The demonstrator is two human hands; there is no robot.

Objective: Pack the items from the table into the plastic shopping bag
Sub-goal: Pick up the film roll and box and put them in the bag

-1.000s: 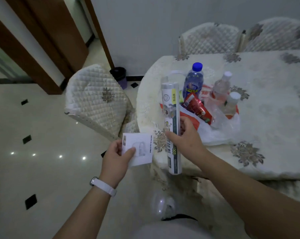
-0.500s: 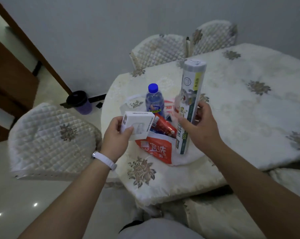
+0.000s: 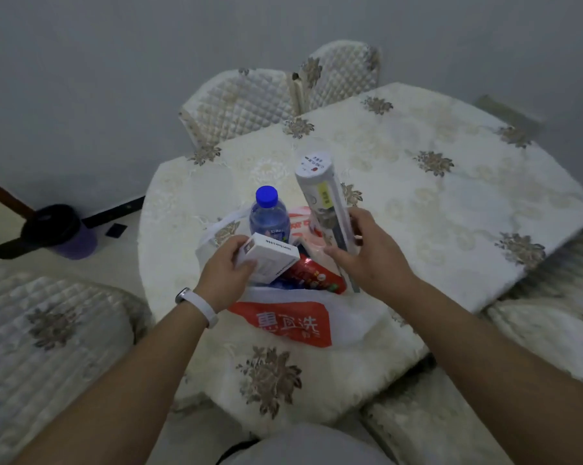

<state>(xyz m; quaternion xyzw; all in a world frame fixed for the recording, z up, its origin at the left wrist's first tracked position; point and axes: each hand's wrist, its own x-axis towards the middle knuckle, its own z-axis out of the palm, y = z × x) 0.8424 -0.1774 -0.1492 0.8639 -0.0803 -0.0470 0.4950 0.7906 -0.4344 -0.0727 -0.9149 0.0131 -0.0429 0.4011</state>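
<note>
A white plastic shopping bag (image 3: 347, 317) with a red printed patch lies open on the table (image 3: 451, 209) near its front edge. Inside it stand a clear bottle with a blue cap (image 3: 268, 213) and a red packet (image 3: 313, 275). My left hand (image 3: 226, 276) grips a small white box (image 3: 271, 261) right over the bag's mouth. My right hand (image 3: 370, 256) holds a long white roll (image 3: 323, 196) upright, its lower end down in the bag. Other bottles seen earlier are hidden.
Quilted cream chairs stand behind the table (image 3: 249, 102), at my left (image 3: 48, 330) and at the right (image 3: 545, 330). A dark purple bin (image 3: 61, 233) sits on the floor by the grey wall.
My view has swung over the table. Both hands have moved in over the bag: the white box now sits above its mouth and the roll has gone from beside the bag into it.
</note>
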